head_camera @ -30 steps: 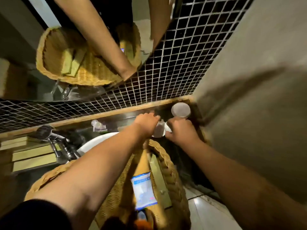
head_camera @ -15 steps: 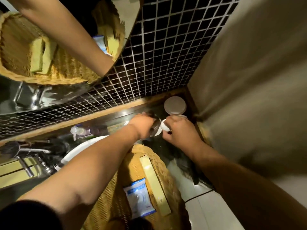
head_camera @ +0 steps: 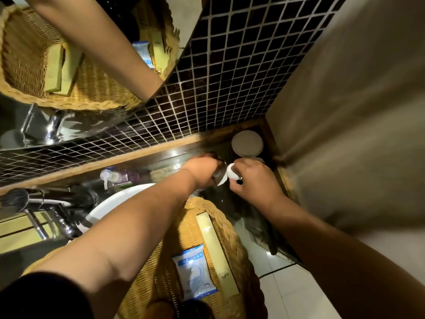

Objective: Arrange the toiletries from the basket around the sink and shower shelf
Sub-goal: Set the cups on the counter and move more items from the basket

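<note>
At the far right corner of the dark polished bench (head_camera: 174,157), both hands meet over a small object. Left hand (head_camera: 202,168): fingers curled closed around a small clear bottle (head_camera: 219,178), mostly hidden by the hand. Right hand (head_camera: 254,178): fingers pinched closed on a small white rounded cap (head_camera: 232,172), which touches the bottle's top. Whether the cap is attached to the bottle cannot be told. Just beyond the hands, in the corner itself, stands a round jar with a flat pale lid (head_camera: 247,142). Along the far edge, to the left, a clear pump dispenser bottle (head_camera: 112,177) stands beside the white basin (head_camera: 115,203). At the near edge, under the left forearm, sits a woven wicker basket (head_camera: 227,229) containing a blue-and-white sachet (head_camera: 194,272) and a long pale-yellow box (head_camera: 215,247).
</note>
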Available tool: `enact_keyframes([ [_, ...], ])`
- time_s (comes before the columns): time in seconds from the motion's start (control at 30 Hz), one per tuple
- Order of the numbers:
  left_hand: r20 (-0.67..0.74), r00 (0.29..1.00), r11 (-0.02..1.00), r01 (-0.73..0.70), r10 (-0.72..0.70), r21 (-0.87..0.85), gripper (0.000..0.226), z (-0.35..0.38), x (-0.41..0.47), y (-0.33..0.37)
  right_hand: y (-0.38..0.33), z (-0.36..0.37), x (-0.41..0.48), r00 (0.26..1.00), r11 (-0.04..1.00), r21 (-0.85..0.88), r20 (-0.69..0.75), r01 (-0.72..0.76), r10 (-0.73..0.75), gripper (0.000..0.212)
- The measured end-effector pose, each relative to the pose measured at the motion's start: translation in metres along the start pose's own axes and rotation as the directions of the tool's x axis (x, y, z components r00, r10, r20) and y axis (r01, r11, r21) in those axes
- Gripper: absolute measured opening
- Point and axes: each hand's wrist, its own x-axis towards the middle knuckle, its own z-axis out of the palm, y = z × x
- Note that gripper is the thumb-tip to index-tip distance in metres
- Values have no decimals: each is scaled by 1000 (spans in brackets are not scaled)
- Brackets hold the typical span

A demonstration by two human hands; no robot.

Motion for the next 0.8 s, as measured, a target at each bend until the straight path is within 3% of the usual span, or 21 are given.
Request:
enact_keyframes([
  [0.3, -3, 1000, 1000, 1, -1, 25, 24, -2, 1, -4, 2, 2, 5, 1000, 1000, -13, 17, 19, -19, 30],
  [0.47, -30, 1000, 1000, -8, 8, 1, 34, 1, 1, -4, -2, 5, 7, 999, 1000, -13, 30, 25, -24, 31],
  [0.63, -86, 995, 992, 33, -44, -123, 60, 3, -11, -14, -14, 7, 11, 998, 1000, -11, 59, 13, -12, 32],
  [0.8, -225, 970, 977, 48, -95, -208, 50, 6, -42, -33, -33, 17, 27, 987, 993, 67, 136, -92, 82, 36],
])
